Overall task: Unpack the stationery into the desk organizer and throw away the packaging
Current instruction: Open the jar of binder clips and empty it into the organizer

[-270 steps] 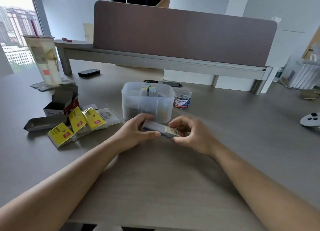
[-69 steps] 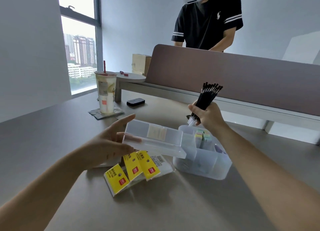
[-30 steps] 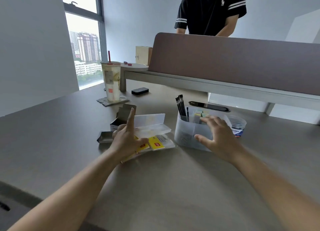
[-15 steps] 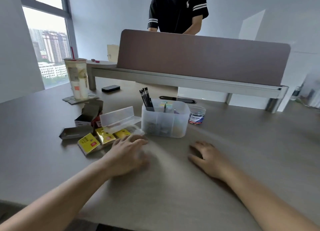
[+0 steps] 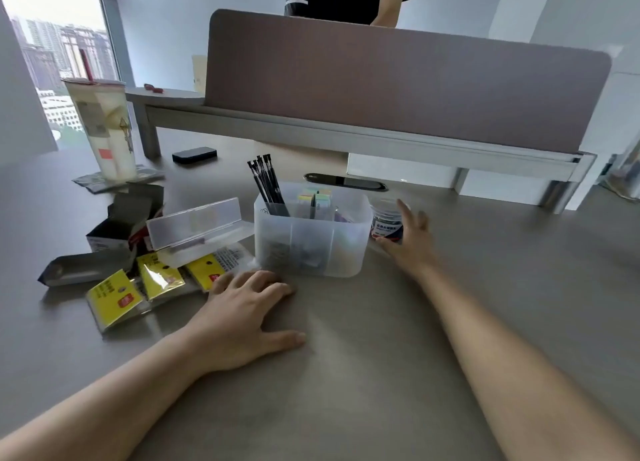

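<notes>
A translucent desk organizer [image 5: 341,244] stands mid-table, with a bundle of black pen refills [image 5: 266,187] upright in its back left compartment and pastel sticky tabs [image 5: 317,196] behind. My left hand [image 5: 242,317] lies flat on the table just in front of the organizer, holding nothing. My right hand [image 5: 410,239] reaches with spread fingers around a small clear round tub with a blue label [image 5: 384,220] to the organizer's right; the fingers touch or nearly touch it. An open, empty clear plastic case [image 5: 194,230] lies left of the organizer, on yellow packets [image 5: 156,282].
Opened grey cardboard boxes [image 5: 114,232] lie at the left. A tall drink cup with a straw [image 5: 104,131] stands on a coaster at the back left, next to a black flat object [image 5: 194,155]. A brown divider panel [image 5: 398,80] crosses the back, with a person behind it.
My right hand has left the table in front of me and moved forward to the small tub. My left hand slid slightly forward, staying flat. The refills stand in the organizer; the case lies empty.
</notes>
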Tool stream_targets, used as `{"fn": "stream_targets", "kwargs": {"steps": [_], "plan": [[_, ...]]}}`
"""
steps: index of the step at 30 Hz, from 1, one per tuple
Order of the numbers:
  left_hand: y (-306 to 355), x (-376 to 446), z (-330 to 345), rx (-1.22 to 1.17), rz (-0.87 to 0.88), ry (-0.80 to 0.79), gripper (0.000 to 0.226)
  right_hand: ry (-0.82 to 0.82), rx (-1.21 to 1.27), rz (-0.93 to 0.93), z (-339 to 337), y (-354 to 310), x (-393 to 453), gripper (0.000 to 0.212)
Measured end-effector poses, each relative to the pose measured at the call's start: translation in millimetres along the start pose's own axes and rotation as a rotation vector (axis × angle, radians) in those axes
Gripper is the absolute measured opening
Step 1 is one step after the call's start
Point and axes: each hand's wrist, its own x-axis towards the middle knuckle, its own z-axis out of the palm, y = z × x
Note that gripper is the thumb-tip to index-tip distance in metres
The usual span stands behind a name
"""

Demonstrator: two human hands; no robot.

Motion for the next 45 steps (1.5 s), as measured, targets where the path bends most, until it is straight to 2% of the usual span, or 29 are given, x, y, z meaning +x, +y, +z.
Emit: {"fn": "stream_targets", "kwargs": {"steps": [4,8,14,17,21,27,32,36,38,42,45], "plan": [[1,0,-2,-0.015,0.006,0.015,0.09,0.041,0.097,-0.045,6,0,6,0.068],[1,-1,-2,-0.028,0.019,0.035,0.1,0.126,0.19,-0.012,5,-1,2,0.062],[4,-2,-3,-0.05,0.024,0.028,0.094,0.163,0.198,0.012,-15,0,-25,0.066],[7,-3,-5,-0.042,0.037,0.084,0.077,0.117,0.239,0.023,-32,2,-57,0.072],[19,-6,-13,-0.11,0.105,0.242,0.076,0.0,0.347,-0.02,-44,-8,-102,0.082],[42,-3,-22,-0.529,0.093,0.163,0.086,-0.167,0.389,-0.078,-30,-43,-126,0.091],[41,2,-20,-0.779,0.066,0.178,0.074,-0.242,0.555,-0.034,-7,-73,-126,0.079],[32,0,-19,-0.763,0.016,0.226,0.06,-0.284,0.551,-0.019,2,-89,-122,0.085],[28,-2,-20,-0.749,0.014,0.232,0.061,-0.253,0.502,-0.069,5,-93,-120,0.08],[26,-6,-25,-0.799,0.026,0.22,0.083,-0.189,0.542,-0.125,10,-95,-123,0.064],[26,-4,-25,-0.861,0.039,0.214,0.076,-0.186,0.583,-0.132,8,-94,-123,0.055]]}}
